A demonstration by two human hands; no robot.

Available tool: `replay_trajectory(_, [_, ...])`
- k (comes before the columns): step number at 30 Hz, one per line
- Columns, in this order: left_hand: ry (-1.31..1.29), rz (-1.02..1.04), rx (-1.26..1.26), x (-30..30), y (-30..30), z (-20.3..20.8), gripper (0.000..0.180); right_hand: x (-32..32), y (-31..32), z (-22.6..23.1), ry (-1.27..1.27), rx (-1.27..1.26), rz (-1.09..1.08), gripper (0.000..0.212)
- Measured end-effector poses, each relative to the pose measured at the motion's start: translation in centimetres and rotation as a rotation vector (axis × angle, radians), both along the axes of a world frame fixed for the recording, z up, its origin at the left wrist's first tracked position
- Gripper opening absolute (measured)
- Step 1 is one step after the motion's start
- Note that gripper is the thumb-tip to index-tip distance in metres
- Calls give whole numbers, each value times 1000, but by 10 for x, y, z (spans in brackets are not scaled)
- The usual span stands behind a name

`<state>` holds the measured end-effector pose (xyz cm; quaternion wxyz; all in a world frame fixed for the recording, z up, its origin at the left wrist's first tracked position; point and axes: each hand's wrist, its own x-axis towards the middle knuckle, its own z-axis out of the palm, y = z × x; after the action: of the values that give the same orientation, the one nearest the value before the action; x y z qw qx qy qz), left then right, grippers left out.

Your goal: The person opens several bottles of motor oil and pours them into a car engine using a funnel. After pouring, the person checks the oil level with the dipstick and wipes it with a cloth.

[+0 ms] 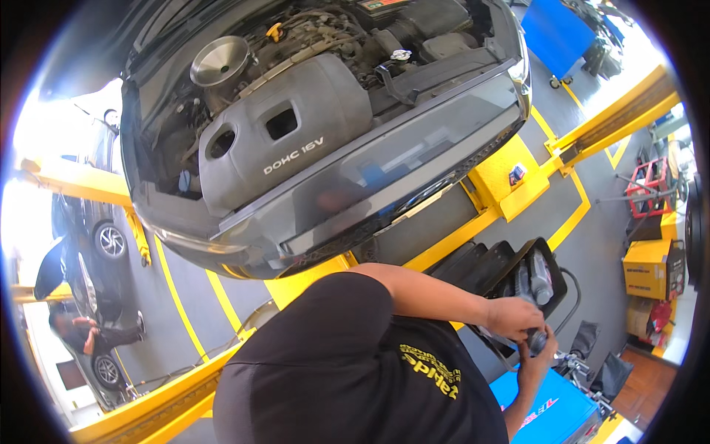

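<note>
Both of my hands meet at the right, beside a black bin-like container (566, 259). My left hand (514, 318) is closed, its arm stretched across from my body. Just below it, the fingers of my right hand (538, 362) curl round a small dark round-ended thing (538, 341), mostly hidden; its kind I cannot make out. Both hands grip it. Grey plastic bottles (541, 277) lie in the container close by my left hand. A metal funnel (222, 61) stands in the engine bay, behind the grey plastic engine cover (296, 111).
The car's front bumper (399, 185) lies ahead of me. Yellow lift arms (614, 111) reach in from both sides. A blue cart top (551, 407) is below my hands. Boxes (651, 270) and a red frame (649, 189) stand at right. Another person (81, 333) sits far left.
</note>
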<state>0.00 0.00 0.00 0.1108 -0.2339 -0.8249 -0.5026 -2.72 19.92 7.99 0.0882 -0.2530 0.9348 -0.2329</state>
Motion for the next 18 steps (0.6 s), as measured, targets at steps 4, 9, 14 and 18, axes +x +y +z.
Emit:
replay_trajectory(4, [122, 258, 183, 25, -53, 72, 47, -26, -41, 57, 145, -144, 236, 80])
replay_trajectory(9, [104, 598, 242, 75, -130, 127, 54, -41, -151, 85, 240, -466, 416, 45])
replay_trajectory(14, [92, 830, 239, 153, -207, 152, 73, 3, -279, 145, 287, -443, 781, 25])
replay_trajectory(18, [-212, 654, 393, 219, -276, 159, 84, 57, -368, 178, 268, -414, 1088, 22])
